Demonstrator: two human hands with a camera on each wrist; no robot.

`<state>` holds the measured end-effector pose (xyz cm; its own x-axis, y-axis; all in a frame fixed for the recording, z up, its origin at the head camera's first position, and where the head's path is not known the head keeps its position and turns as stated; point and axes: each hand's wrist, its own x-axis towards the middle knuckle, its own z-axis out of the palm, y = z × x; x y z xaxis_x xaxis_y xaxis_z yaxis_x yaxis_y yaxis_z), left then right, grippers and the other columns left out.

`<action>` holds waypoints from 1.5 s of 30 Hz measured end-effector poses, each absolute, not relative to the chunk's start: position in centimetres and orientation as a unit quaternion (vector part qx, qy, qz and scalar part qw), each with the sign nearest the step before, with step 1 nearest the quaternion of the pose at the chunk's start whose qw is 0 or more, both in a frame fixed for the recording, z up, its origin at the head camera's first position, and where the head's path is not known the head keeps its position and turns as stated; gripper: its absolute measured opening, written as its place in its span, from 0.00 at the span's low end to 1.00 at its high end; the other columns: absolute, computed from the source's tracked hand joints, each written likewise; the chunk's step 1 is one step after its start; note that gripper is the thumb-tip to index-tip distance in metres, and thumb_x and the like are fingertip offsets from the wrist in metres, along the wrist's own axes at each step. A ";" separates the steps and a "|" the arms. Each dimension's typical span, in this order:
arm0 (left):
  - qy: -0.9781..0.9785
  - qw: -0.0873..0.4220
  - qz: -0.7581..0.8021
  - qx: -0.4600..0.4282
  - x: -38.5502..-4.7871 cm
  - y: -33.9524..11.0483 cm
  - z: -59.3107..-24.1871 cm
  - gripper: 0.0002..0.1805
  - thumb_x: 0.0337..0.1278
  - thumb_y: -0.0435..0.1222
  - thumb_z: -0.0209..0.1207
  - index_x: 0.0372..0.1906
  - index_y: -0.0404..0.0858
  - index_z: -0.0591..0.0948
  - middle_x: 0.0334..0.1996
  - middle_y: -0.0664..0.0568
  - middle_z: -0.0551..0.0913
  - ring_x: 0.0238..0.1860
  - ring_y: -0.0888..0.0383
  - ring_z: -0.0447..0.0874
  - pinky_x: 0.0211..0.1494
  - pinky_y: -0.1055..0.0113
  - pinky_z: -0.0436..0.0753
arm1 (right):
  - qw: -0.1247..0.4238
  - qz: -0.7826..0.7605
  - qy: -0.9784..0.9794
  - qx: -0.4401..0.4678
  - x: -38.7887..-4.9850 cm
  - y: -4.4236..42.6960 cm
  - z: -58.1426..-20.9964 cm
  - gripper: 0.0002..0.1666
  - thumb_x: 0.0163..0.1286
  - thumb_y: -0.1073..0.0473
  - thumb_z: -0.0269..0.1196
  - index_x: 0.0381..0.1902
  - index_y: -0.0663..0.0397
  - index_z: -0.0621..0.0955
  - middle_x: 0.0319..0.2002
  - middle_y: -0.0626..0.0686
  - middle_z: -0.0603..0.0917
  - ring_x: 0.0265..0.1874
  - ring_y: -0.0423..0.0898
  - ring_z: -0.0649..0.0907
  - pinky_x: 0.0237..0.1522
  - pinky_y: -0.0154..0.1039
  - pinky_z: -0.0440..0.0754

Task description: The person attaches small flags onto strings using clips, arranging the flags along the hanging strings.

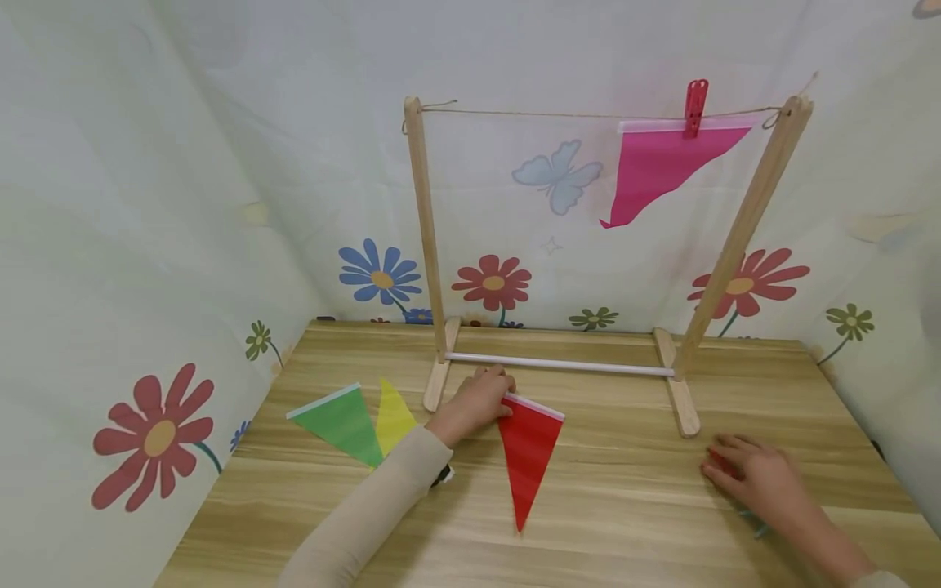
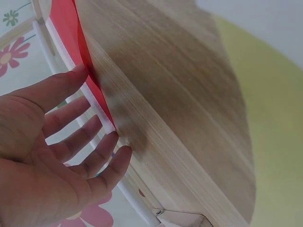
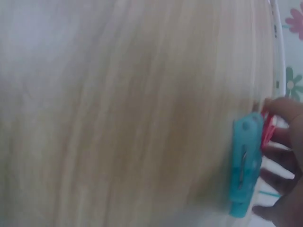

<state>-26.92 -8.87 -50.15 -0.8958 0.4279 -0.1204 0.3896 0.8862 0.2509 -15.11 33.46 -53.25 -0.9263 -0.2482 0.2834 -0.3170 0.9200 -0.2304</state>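
Observation:
In the head view, my left hand [image 1: 476, 403] is at the top left corner of a red triangular flag [image 1: 529, 454] on the table. The left wrist view shows this hand [image 2: 57, 153] pinching the flag [image 2: 70, 29] by its white-edged corner, thumb on the red side. At the right, my right hand [image 1: 768, 483] holds a red clip [image 1: 724, 464] low over the table. A teal clip [image 3: 245, 163] lies beside the red clip [image 3: 268, 131] and the fingers of that hand [image 3: 286, 158]; the head view mostly hides it.
A wooden frame [image 1: 426, 220] stands at the back with a string [image 1: 515, 113] across its top. A pink flag [image 1: 654, 167] hangs there from a red clip [image 1: 694, 108]. Green [image 1: 345, 425] and yellow [image 1: 393, 416] flags lie left, beside a small black item [image 1: 443, 474] under my left sleeve.

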 end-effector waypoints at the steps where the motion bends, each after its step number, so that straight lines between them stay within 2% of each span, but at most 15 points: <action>1: 0.967 0.086 0.111 0.211 -26.9 -8.9 -50.2 0.17 0.61 0.42 0.70 0.52 0.43 0.85 0.47 0.53 0.77 0.47 0.54 0.71 0.51 0.59 0.78 | 0.129 0.161 -0.967 0.149 -15.2 33.6 -53.5 0.26 0.58 0.51 0.77 0.46 0.67 0.87 0.51 0.68 0.85 0.52 0.71 0.82 0.47 0.72 0.77; 4: 0.967 0.083 0.112 0.212 -26.9 -8.9 -50.3 0.17 0.61 0.42 0.70 0.52 0.44 0.85 0.47 0.53 0.77 0.47 0.54 0.71 0.51 0.59 0.78 | 0.120 0.231 -0.954 0.146 -15.6 34.2 -53.8 0.25 0.61 0.53 0.75 0.46 0.69 0.87 0.52 0.70 0.84 0.52 0.73 0.81 0.48 0.70 0.78; 10: 0.966 0.078 0.117 0.218 -27.0 -8.9 -50.3 0.15 0.60 0.42 0.71 0.51 0.45 0.86 0.45 0.54 0.77 0.47 0.55 0.72 0.50 0.59 0.78 | 0.082 0.284 -0.948 0.115 -16.2 35.1 -53.8 0.24 0.69 0.52 0.70 0.53 0.66 0.85 0.56 0.70 0.82 0.57 0.75 0.78 0.51 0.72 0.75; 18: 0.954 0.080 0.153 0.245 -27.8 -9.3 -50.5 0.04 0.59 0.38 0.71 0.35 0.46 0.86 0.33 0.58 0.79 0.38 0.59 0.73 0.41 0.66 0.76 | 0.073 0.296 -0.947 0.104 -16.3 35.2 -53.5 0.25 0.72 0.50 0.66 0.56 0.66 0.84 0.57 0.70 0.82 0.57 0.76 0.77 0.51 0.74 0.73; 22: 0.931 0.100 0.242 0.255 -28.5 -10.0 -50.6 0.05 0.59 0.33 0.71 0.30 0.43 0.86 0.26 0.59 0.82 0.31 0.62 0.75 0.37 0.71 0.77 | 0.071 0.301 -0.946 0.101 -16.5 35.1 -53.2 0.26 0.74 0.49 0.65 0.57 0.64 0.83 0.57 0.70 0.82 0.58 0.75 0.77 0.51 0.73 0.73; 28: 0.889 0.127 0.360 0.252 -29.3 -11.2 -50.6 0.02 0.59 0.33 0.71 0.32 0.40 0.88 0.26 0.58 0.84 0.31 0.62 0.76 0.36 0.72 0.77 | 0.069 0.304 -0.946 0.093 -16.4 34.8 -53.0 0.26 0.73 0.48 0.65 0.58 0.64 0.83 0.58 0.70 0.82 0.58 0.75 0.76 0.51 0.72 0.74; 32: 0.867 0.143 0.424 0.221 -29.3 -11.8 -50.8 0.02 0.60 0.35 0.70 0.34 0.40 0.89 0.27 0.58 0.84 0.31 0.61 0.76 0.36 0.71 0.77 | 0.067 0.305 -0.946 0.090 -16.3 34.5 -53.0 0.27 0.73 0.47 0.65 0.59 0.63 0.83 0.58 0.71 0.81 0.58 0.76 0.76 0.51 0.73 0.74; 34: 0.849 0.159 0.463 0.197 -29.3 -12.0 -51.0 0.03 0.60 0.35 0.70 0.36 0.39 0.89 0.28 0.55 0.85 0.31 0.60 0.78 0.37 0.70 0.80 | 0.068 0.307 -0.945 0.090 -16.3 34.5 -52.9 0.27 0.73 0.48 0.65 0.59 0.64 0.83 0.58 0.71 0.81 0.58 0.76 0.76 0.51 0.73 0.74; 39: 0.790 0.207 0.564 0.123 -29.2 -12.1 -51.4 0.08 0.60 0.34 0.70 0.40 0.33 0.88 0.29 0.48 0.88 0.30 0.57 0.87 0.41 0.62 0.89 | 0.069 0.314 -0.943 0.085 -16.3 34.4 -53.0 0.27 0.73 0.49 0.66 0.59 0.65 0.82 0.58 0.72 0.81 0.57 0.77 0.76 0.51 0.73 0.74; 45: 0.732 0.233 0.637 0.063 -29.2 -11.9 -51.3 0.10 0.60 0.31 0.70 0.41 0.27 0.87 0.28 0.49 0.87 0.30 0.57 0.88 0.42 0.54 0.89 | 0.044 0.320 -0.944 0.066 -16.4 34.4 -52.8 0.31 0.75 0.45 0.63 0.62 0.66 0.80 0.59 0.73 0.79 0.59 0.77 0.75 0.52 0.73 0.74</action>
